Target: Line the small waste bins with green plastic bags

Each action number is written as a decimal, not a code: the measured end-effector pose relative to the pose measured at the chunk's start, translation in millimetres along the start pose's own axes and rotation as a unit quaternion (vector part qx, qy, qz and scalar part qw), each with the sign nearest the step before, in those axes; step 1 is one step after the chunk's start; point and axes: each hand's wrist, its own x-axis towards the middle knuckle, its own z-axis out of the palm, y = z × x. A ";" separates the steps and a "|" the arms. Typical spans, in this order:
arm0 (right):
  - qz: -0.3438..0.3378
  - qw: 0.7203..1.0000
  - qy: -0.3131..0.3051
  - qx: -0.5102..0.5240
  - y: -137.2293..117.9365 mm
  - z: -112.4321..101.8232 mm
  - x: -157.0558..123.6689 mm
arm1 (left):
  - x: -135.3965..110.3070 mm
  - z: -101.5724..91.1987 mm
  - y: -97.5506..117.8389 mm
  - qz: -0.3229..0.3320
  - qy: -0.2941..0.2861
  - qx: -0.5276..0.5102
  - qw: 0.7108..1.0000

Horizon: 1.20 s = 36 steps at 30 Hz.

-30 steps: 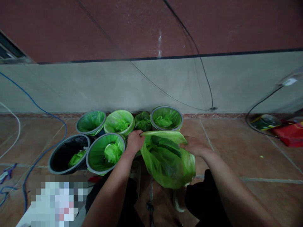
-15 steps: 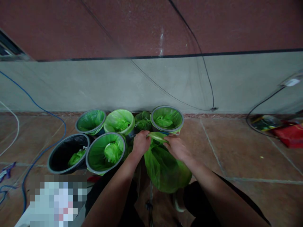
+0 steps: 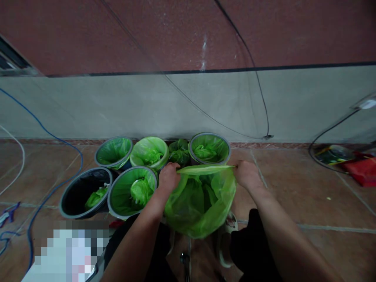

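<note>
A thin translucent green plastic bag [image 3: 199, 211] hangs between my two hands, its mouth partly open and its far rim pulled taut. My left hand [image 3: 169, 181] is closed on the rim's left end, and my right hand [image 3: 247, 175] grips the right end. The bag's lower part bulges between my knees, above the floor. Just beyond and left of it stand a green-lined bin [image 3: 117, 197] with a crumpled green bag inside and, behind my hands, a grey-rimmed bin [image 3: 192, 150].
Left are a black-lined bin [image 3: 73, 196] and two more green-lined bins by the wall. A dark green bundle [image 3: 179, 152] sits between bins. A blue hose [image 3: 63, 183] crosses the tiles. Right lie a black cable [image 3: 311, 150] and a red item [image 3: 362, 168]. A pixelated patch covers the lower left.
My hands have moved apart, the right one farther to the right. The bag's rim between them is stretched wide and its mouth has opened.
</note>
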 end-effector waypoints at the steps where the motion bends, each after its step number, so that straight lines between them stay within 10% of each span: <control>1: 0.013 1.000 -0.021 -0.013 3.3 -0.2 0.7 | 2.0 -1.4 -1.0 -0.003 -0.005 -0.012 1.000; 15: -0.228 0.969 -0.076 0.055 -43.4 53.4 -1.3 | 21.9 8.5 13.0 0.080 -0.093 -0.168 0.978; 26: -0.073 0.997 0.002 0.015 -34.4 36.9 16.7 | 28.8 0.7 14.2 0.154 -0.214 -0.236 0.935; 36: -0.093 0.995 0.000 0.026 -28.7 38.6 19.8 | 33.8 2.1 12.4 0.107 -0.221 -0.336 0.909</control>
